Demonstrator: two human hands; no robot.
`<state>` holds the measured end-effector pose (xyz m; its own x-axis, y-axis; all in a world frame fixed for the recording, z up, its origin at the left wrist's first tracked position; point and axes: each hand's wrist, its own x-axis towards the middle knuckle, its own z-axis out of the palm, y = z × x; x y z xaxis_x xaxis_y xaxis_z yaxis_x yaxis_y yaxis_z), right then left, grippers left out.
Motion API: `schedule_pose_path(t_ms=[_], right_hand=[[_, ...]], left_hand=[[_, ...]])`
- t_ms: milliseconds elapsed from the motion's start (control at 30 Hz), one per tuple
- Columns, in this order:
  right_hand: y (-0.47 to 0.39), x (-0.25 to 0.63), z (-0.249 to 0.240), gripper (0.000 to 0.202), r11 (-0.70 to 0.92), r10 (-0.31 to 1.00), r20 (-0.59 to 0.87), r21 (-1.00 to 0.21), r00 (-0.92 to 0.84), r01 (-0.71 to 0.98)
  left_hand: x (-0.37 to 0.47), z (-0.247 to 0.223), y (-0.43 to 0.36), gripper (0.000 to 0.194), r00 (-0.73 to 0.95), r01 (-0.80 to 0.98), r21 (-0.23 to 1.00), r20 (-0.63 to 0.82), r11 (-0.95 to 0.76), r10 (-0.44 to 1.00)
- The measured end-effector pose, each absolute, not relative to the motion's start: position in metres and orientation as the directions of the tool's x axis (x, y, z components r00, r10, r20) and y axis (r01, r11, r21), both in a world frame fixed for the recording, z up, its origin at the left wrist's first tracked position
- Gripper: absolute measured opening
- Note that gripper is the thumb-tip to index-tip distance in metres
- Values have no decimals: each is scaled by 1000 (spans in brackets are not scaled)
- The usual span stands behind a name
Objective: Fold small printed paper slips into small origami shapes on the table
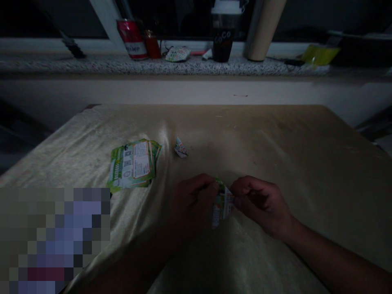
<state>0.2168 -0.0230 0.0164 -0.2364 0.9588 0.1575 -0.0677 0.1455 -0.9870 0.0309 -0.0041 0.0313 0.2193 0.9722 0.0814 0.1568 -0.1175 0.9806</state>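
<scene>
A folded piece of green and white printed paper is held just above the table, near the middle front. My left hand grips its left side, with the thumb near the top. On the right edge, my right hand pinches the paper between thumb and fingers. Behind my left hand lies a small folded paper piece with colourful print. Further left is a stack of green printed sheets, slightly fanned out.
A shiny beige cloth covers the table. On the speckled sill beyond stand a red can, an orange container, a dark cup and a tan cylinder. A pixelated patch hides the lower left.
</scene>
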Motion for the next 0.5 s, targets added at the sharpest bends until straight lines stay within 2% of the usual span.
schedule_pose_path(t_ms=[100, 233, 400, 500], right_hand=[[-22, 216, 17, 1, 145, 969, 149, -989, -195, -33], [-20, 217, 17, 5, 56, 987, 65, -996, -146, -71], [-14, 223, 13, 10, -49, 973, 10, -967, -232, -249], [-12, 224, 10, 12, -123, 953, -15, -932, -301, -342]], left_hand=[[31, 31, -3, 21, 181, 165, 980, 82, -113, 980], [30, 31, -3, 19, 196, 120, 989, 57, -81, 979], [32, 30, -1, 17, 259, -128, 992, 20, 13, 966], [33, 31, 0, 25, 287, -239, 965, -39, 111, 957]])
